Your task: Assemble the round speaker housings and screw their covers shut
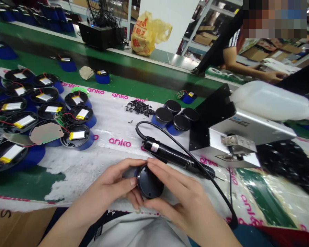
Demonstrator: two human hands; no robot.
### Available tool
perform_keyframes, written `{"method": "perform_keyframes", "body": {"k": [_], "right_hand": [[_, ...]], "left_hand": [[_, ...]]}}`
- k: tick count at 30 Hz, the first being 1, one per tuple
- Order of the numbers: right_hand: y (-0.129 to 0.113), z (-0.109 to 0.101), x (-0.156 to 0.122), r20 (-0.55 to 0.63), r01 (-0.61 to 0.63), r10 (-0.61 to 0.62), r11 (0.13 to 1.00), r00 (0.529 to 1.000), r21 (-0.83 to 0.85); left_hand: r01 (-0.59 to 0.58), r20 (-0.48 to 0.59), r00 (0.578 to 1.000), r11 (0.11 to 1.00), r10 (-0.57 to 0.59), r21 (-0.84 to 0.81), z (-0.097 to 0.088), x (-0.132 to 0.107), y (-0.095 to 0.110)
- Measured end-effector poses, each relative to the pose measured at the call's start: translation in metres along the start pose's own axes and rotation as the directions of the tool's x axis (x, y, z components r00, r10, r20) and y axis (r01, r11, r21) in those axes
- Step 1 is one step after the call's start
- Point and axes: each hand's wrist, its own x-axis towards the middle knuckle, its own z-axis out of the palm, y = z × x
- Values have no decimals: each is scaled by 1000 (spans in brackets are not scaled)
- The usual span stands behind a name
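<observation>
Both my hands hold one small round black-capped unit (149,183) at the near edge of the bench. My left hand (113,188) grips it from the left, thumb on the cap's rim. My right hand (180,195) closes on it from the right, fingers over the top edge. Just behind lies a black electric screwdriver (175,156) with its cable looping back. Three closed blue units with black lids (173,116) stand further back.
Several open blue units with batteries and wires (48,109) fill the left. A pile of small black screws (140,107) lies mid-bench. A metal screw feeder (237,137) stands right, beside black parts in a bag (285,161). Another person's arm (249,68) works across the green conveyor (149,84).
</observation>
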Motion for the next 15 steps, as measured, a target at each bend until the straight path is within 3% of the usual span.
{"method": "perform_keyframes", "body": {"k": [6, 15], "right_hand": [[6, 3, 3, 48, 58, -55, 996, 997, -63], [4, -2, 4, 86, 94, -77, 974, 993, -206]], "left_hand": [[-17, 18, 1000, 994, 19, -104, -3, 0, -3], [-17, -6, 1000, 1000, 17, -11, -2, -1, 0]]}}
